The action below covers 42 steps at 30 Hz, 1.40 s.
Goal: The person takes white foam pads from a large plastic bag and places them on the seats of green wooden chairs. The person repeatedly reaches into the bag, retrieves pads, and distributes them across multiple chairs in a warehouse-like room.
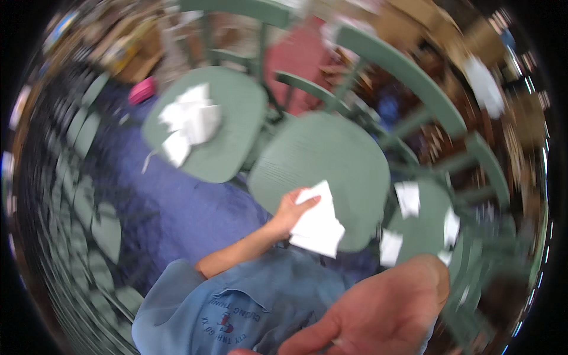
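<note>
My left hand (289, 213) is closed on a small stack of white paper pieces (318, 223), thumb on top, held over the front edge of a green wooden chair seat (328, 157). My right hand (384, 305) is close to the camera at the lower right, palm showing, somewhat blurred. It looks open, though its fingertips run toward the lower edge and are partly cut off. A pale speck shows near its fingers, too small to name.
On the left chair seat (236, 142) lies a heap of white paper pieces (192, 115). Several more white pieces (408, 198) are spread over the right chair seat (423, 222). Stacked green chair parts (106, 231) line the left side. Cardboard boxes (414, 18) stand behind; a pink object (142, 90) is at the upper left.
</note>
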Tool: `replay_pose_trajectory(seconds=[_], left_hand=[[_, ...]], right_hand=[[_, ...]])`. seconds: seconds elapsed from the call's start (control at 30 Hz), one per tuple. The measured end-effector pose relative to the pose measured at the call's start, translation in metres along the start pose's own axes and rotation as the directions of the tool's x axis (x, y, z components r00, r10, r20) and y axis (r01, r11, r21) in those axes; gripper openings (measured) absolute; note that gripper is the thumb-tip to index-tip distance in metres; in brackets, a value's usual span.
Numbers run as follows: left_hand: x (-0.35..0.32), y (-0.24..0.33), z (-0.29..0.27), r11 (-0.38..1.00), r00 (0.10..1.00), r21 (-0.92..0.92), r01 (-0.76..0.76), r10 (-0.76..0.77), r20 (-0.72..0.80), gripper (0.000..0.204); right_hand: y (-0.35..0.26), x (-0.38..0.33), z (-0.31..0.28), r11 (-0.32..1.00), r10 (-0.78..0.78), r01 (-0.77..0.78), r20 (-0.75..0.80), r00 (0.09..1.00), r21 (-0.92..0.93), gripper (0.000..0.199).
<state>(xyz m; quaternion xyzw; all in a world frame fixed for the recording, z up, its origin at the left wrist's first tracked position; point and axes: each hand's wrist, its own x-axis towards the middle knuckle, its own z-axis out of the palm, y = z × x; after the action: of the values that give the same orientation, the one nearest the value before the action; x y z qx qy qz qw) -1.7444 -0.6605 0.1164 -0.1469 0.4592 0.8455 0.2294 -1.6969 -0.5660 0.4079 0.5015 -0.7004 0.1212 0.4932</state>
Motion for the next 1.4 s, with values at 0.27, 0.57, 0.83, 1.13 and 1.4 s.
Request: replay_pose_trajectory(seconds=[0.27,0.57,0.83,1.13,1.4], left_hand=[[0.016,-0.016,0.056,0.916,0.917,0.338,0.216,-0.31,0.252,0.047],[-0.004,-0.032,0.077,0.885,0.957,0.464,0.042,-0.169,0.236,0.038],[0.046,-0.01,0.078,0.607,0.835,0.672,-0.424,-0.025,0.549,0.03],[0.061,-0.024,0.061,0.404,0.619,0.654,-0.64,-0.234,0.75,0.031],[0.066,-0.019,0.031,0.177,0.633,0.683,-0.709,-0.269,0.726,0.038]], right_hand=[[-0.046,-0.078,-0.167,0.85,0.065,-0.069,-0.025,0.998,-0.523,0.027],[-0.259,-0.269,-0.143,-0.482,0.706,-0.859,-0.657,-0.264,-0.173,0.023],[-0.395,-0.321,-0.026,-0.761,0.468,-0.648,-0.673,-0.573,0.022,0.025],[-0.573,-0.304,0.112,-0.961,0.046,-0.164,-0.453,-0.89,0.224,0.041],[-0.766,-0.262,0.27,-0.994,-0.106,0.106,-0.028,-0.994,0.03,0.053]])
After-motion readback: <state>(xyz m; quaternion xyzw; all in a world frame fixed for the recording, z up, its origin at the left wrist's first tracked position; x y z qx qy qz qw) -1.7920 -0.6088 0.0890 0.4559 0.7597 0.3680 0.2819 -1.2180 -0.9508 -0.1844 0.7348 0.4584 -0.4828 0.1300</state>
